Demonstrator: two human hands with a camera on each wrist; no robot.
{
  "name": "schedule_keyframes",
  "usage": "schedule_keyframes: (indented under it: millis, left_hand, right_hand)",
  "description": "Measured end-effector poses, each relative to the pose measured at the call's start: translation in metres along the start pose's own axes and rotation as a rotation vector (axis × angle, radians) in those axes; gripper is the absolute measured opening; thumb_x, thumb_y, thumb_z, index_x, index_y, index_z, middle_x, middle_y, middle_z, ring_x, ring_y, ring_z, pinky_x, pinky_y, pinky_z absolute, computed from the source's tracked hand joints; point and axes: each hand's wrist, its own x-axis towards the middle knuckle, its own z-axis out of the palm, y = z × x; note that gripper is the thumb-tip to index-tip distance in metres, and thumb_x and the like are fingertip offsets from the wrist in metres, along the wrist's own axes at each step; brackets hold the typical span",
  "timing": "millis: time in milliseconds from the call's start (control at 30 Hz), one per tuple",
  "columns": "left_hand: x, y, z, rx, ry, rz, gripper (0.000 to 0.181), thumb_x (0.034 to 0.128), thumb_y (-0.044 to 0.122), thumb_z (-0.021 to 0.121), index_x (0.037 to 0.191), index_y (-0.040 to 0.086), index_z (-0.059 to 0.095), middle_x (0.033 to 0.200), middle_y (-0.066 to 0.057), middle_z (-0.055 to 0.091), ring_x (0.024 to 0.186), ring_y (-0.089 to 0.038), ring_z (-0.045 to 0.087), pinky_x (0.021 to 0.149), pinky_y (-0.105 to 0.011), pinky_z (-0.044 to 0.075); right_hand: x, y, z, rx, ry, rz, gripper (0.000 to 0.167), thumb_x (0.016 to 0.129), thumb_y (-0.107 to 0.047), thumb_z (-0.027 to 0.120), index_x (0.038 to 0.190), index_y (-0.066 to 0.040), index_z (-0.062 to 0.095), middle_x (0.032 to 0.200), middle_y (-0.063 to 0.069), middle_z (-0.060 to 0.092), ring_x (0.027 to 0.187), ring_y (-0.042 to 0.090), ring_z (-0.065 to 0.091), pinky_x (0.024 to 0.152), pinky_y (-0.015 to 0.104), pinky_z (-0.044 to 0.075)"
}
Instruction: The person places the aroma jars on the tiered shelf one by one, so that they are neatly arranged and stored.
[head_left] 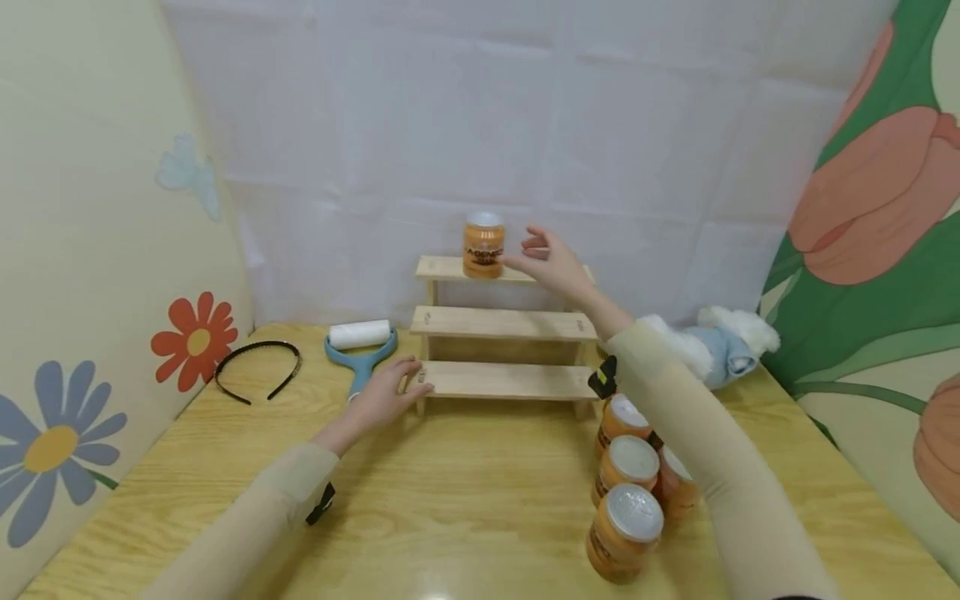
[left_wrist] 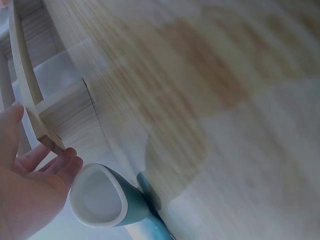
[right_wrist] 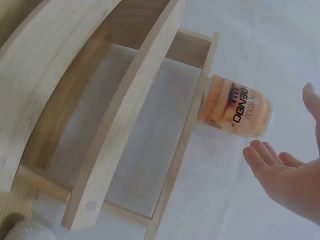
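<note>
A three-step wooden display rack [head_left: 502, 322] stands on the table against the white cloth. On its top step, left of the middle, an orange-labelled jar with a silvery lid [head_left: 483, 247] stands upright. My right hand [head_left: 553, 265] is just right of this jar, fingers spread and slightly bent. The right wrist view shows a gap between that hand [right_wrist: 292, 177] and the jar [right_wrist: 235, 107]. With thumb above and fingers below, my left hand [head_left: 384, 393] holds the left end of the lowest step. The left wrist view shows the step's end [left_wrist: 50, 140] between thumb and fingers.
Several similar jars [head_left: 633, 512] stand at the right front, partly behind my right sleeve. A white plush toy in blue [head_left: 723, 346] lies behind them. Left of the rack lie a blue-handled lint roller [head_left: 360, 346] and a black headband [head_left: 258, 346].
</note>
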Motion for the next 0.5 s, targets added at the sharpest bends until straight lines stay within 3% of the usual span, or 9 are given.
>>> schedule_keyframes:
  millis: [367,500]
  left_hand:
    - [0.006,-0.002,-0.005,0.0,-0.019,0.001,0.054,0.095,0.024,0.057,0.132,-0.013,0.044,0.141,-0.034,0.035,0.128,-0.048,0.037,0.105,-0.056,0.036]
    - [0.008,-0.004,-0.003,0.012,-0.028,-0.011,0.051,0.0965,0.021,0.054,0.132,-0.013,0.043,0.141,-0.035,0.034,0.129,-0.048,0.035,0.105,-0.057,0.035]
  right_hand:
    - [-0.052,0.002,-0.037,0.048,-0.078,-0.085,0.068,0.092,-0.023,0.062,0.148,-0.009,0.026,0.14,0.016,0.044,0.13,0.028,0.044,0.106,0.042,0.04]
    - [-0.073,0.008,-0.047,0.043,-0.115,-0.087,0.069,0.092,-0.024,0.062,0.148,-0.01,0.025,0.14,0.015,0.044,0.131,0.028,0.043,0.106,0.043,0.04]
